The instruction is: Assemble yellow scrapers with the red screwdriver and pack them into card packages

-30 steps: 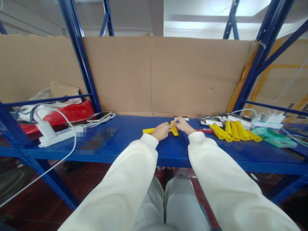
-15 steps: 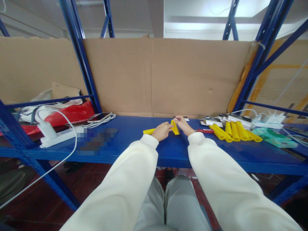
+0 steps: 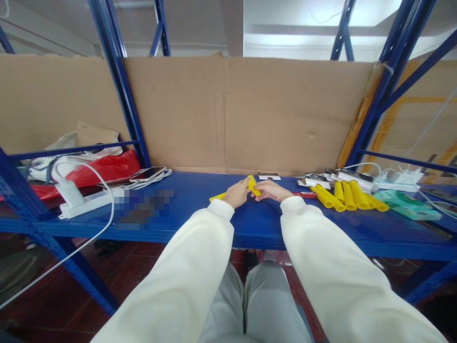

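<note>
A yellow T-shaped tool (image 3: 253, 186), its head tilted, is held over the middle of the blue shelf. My left hand (image 3: 237, 193) is wrapped round its yellow handle, whose end sticks out to the left of the palm. At the right side of the yellow head, my right hand (image 3: 270, 190) has its fingers bent together by the lower part; whether something small is between them is hidden. A small black-and-white card (image 3: 269, 176) lies behind my right hand. Just right of that wrist is a red tool (image 3: 304, 195) on the shelf.
Several yellow tubes (image 3: 359, 195) lie on the blue shelf (image 3: 200, 228) at the right, with black-and-white packets (image 3: 316, 180) behind and a green packet (image 3: 407, 204) beside them. Left are a phone (image 3: 148, 174), cables and a white power strip (image 3: 87, 204). Cardboard (image 3: 285, 114) stands behind.
The yellow head has shifted slightly left and tilted differently. My right hand has moved lower, from the top of the head to its lower part, uncovering the card behind.
</note>
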### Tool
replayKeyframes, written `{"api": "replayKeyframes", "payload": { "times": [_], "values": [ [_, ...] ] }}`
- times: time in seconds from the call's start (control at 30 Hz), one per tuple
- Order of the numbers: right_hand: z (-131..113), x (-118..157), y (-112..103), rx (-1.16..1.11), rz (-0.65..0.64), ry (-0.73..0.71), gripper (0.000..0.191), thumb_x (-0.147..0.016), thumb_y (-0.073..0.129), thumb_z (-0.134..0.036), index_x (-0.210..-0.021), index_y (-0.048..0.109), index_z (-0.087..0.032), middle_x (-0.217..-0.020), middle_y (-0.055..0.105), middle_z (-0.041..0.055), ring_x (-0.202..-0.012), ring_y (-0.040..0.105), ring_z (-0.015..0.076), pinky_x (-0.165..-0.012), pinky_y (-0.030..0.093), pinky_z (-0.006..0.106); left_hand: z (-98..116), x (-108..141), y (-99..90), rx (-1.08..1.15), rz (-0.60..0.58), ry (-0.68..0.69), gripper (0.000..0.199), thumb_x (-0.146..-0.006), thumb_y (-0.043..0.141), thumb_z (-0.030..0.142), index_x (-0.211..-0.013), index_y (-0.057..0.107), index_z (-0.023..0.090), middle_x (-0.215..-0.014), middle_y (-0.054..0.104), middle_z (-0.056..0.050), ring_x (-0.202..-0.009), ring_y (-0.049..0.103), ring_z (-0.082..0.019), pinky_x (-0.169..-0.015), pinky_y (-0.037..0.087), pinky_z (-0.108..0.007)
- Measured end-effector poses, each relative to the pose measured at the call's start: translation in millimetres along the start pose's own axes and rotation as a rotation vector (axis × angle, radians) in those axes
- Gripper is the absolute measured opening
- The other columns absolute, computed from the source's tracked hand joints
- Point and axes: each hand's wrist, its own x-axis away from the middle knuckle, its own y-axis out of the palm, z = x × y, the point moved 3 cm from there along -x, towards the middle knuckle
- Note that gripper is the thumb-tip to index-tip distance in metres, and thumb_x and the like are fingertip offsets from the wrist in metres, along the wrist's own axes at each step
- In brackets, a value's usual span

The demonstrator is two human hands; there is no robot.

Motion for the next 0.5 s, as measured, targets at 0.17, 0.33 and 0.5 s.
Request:
{"api": "replayKeyframes", "payload": {
  "times": [0.17,0.33,0.5],
  "values": [
    [2.9,1.2,1.5,0.024,-0.035,0.008,0.014,-0.089,0.067,-0.017,-0.076,0.068,-0.014,-0.067,0.074,0.0079,-0.049,0.063,0.0120,-0.052,0.057,0.021,0.0,3.6,1.1,-0.088,-0.086,-0.029,0.045,-0.098,0.048,0.023,-0.143,0.047,0.018,-0.126,0.068,-0.018,-0.113,0.069,-0.030,-0.091,0.054,-0.040],
    [-3.6,6.1,3.0,0.014,-0.007,0.018,0.017,-0.093,0.063,-0.023,-0.078,0.067,-0.014,-0.066,0.073,0.0081,-0.049,0.063,0.0124,-0.054,0.057,0.023,1.4,5.2,-5.5,-0.099,-0.064,-0.049,0.050,-0.096,0.046,0.017,-0.146,0.047,0.019,-0.125,0.070,-0.016,-0.110,0.070,-0.029,-0.091,0.053,-0.040],
    [-13.4,7.5,-22.3,0.111,0.355,-0.081,0.020,-0.097,0.051,-0.022,-0.099,0.069,-0.015,-0.099,0.077,0.0132,-0.079,0.072,0.0167,-0.076,0.059,0.030,-0.5,5.1,-12.1,-0.051,0.007,-0.113,0.050,-0.095,0.047,0.020,-0.145,0.051,0.027,-0.121,0.073,-0.010,-0.109,0.070,-0.028,-0.092,0.053,-0.038]
  ]
}}
